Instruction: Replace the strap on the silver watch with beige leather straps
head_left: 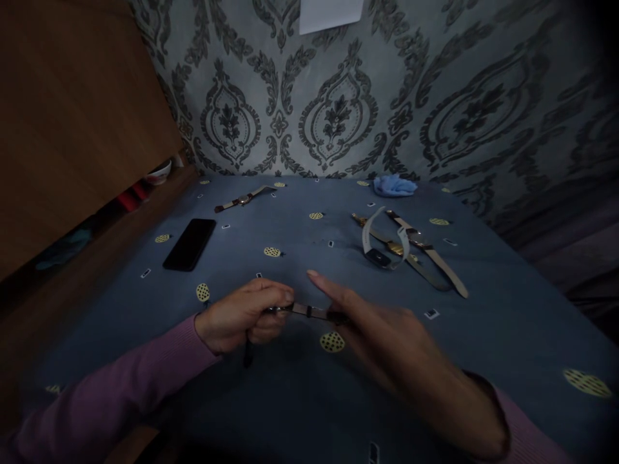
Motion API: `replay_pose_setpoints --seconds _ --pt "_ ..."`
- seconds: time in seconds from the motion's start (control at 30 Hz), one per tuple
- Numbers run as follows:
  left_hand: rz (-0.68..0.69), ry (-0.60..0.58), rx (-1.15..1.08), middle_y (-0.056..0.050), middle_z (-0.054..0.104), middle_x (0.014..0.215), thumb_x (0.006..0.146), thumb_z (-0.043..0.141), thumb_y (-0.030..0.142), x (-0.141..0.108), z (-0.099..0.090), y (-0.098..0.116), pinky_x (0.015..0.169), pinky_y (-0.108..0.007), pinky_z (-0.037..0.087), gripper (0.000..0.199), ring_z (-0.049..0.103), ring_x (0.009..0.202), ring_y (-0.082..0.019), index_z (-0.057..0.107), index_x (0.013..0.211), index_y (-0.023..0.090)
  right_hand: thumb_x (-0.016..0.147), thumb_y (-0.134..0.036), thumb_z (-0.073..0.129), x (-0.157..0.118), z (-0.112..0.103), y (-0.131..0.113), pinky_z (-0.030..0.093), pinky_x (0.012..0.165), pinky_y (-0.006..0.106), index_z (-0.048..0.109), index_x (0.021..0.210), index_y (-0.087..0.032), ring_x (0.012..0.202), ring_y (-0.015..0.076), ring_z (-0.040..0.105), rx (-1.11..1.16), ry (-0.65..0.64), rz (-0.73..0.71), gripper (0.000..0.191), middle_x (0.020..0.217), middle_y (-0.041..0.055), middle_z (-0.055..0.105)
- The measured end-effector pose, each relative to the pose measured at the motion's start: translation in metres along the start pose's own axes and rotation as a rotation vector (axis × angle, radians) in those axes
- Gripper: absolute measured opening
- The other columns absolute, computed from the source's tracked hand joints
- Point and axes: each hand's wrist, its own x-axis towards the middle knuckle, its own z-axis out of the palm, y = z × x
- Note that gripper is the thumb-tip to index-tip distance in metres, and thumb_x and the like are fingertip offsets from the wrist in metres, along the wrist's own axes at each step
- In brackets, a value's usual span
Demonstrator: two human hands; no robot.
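Observation:
Both my hands hold one wristwatch (309, 311) low over a blue patterned cloth (290, 399). My left hand (244, 316) pinches the watch's case end, and a dark strap end hangs below that hand. My right hand (382, 338) grips the other strap end, with the forefinger stretched out straight above it. Both sleeves are pink.
Three watches (409, 248) lie together at the right middle, one white-strapped with a dark square face. Another watch (242, 200) lies far left. A black phone (189, 243) rests left. A blue crumpled cloth (394, 185) sits by the patterned wall. A wooden panel (72, 116) stands at left.

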Motion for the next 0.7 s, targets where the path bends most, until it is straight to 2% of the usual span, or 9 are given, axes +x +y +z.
replay_pose_setpoints --seconds 0.1,0.13,0.2,0.27,0.33,0.4,0.47,0.6,0.7 --pt "0.015 0.017 -0.002 0.010 0.024 0.046 0.086 0.047 0.025 0.000 -0.003 0.000 0.036 -0.018 0.010 0.030 0.013 0.038 -0.004 0.032 0.060 0.020 0.092 -0.013 0.041 0.002 0.001 0.005 0.046 0.051 0.024 0.046 0.135 -0.019 0.054 0.0123 0.059 0.151 0.031 0.166 0.044 0.070 0.0001 0.063" --pt "0.016 0.014 0.002 0.010 0.024 0.045 0.086 0.047 0.024 0.000 -0.004 0.000 0.036 -0.018 0.010 0.031 0.013 0.037 -0.004 0.032 0.060 0.020 0.093 -0.019 0.043 0.003 0.002 0.007 0.046 0.053 0.024 0.054 0.126 -0.018 0.054 0.0126 0.058 0.269 0.039 0.253 0.035 0.066 -0.0004 0.061" --pt "0.021 0.008 0.006 0.010 0.024 0.045 0.086 0.047 0.024 0.000 -0.005 -0.001 0.036 -0.019 0.009 0.030 0.013 0.037 -0.004 0.033 0.060 0.019 0.092 -0.032 0.047 0.007 0.005 0.009 0.043 0.051 0.024 0.060 0.106 -0.017 0.051 0.0117 0.053 0.590 0.036 0.473 0.024 0.057 -0.0029 0.052" --pt "0.027 0.004 0.019 0.011 0.024 0.044 0.086 0.047 0.023 0.001 -0.005 -0.002 0.035 -0.019 0.009 0.029 0.014 0.037 -0.004 0.035 0.060 0.019 0.088 -0.044 0.053 0.012 0.009 0.008 0.032 0.042 0.020 0.059 0.098 -0.017 0.043 0.0071 0.038 0.938 0.009 0.697 0.029 0.056 -0.0061 0.043" --pt "0.036 0.002 0.051 0.010 0.025 0.044 0.087 0.047 0.022 0.003 -0.004 -0.005 0.035 -0.019 0.010 0.029 0.015 0.036 -0.004 0.037 0.060 0.018 0.080 -0.052 0.062 0.016 0.012 0.004 0.015 0.038 0.019 0.060 0.090 -0.017 0.042 0.0041 0.022 1.124 -0.026 0.823 0.037 0.057 -0.0081 0.037" --pt "0.039 0.001 0.089 0.010 0.025 0.044 0.088 0.047 0.023 0.004 -0.003 -0.007 0.035 -0.019 0.011 0.031 0.016 0.037 -0.004 0.039 0.059 0.018 0.078 -0.060 0.060 0.018 0.014 0.000 0.010 0.039 0.020 0.060 0.081 -0.017 0.043 0.0050 0.016 1.204 -0.056 0.845 0.043 0.052 -0.0098 0.028" --pt "0.042 0.004 0.113 0.010 0.025 0.045 0.089 0.048 0.025 0.006 -0.001 -0.008 0.035 -0.019 0.011 0.031 0.016 0.037 -0.004 0.040 0.060 0.018 0.076 -0.056 0.066 0.019 0.016 -0.004 0.012 0.040 0.022 0.058 0.071 -0.017 0.045 0.0053 0.016 1.247 -0.103 0.793 0.040 0.051 -0.0099 0.026" --pt "0.036 0.002 0.157 0.011 0.027 0.046 0.089 0.047 0.026 0.008 0.000 -0.010 0.035 -0.019 0.013 0.027 0.016 0.037 -0.004 0.047 0.063 0.016 0.076 -0.047 0.070 0.018 0.022 -0.006 0.015 0.041 0.021 0.060 0.073 -0.017 0.046 0.0048 0.025 1.206 -0.197 0.802 0.032 0.056 -0.0062 0.045" --pt "0.030 0.003 0.184 0.011 0.028 0.045 0.089 0.047 0.026 0.009 0.000 -0.012 0.036 -0.018 0.015 0.027 0.018 0.038 -0.004 0.052 0.066 0.014 0.080 -0.044 0.066 0.017 0.027 -0.007 0.014 0.040 0.021 0.061 0.074 -0.016 0.042 0.0040 0.024 1.247 -0.221 0.824 0.029 0.050 -0.0073 0.044"
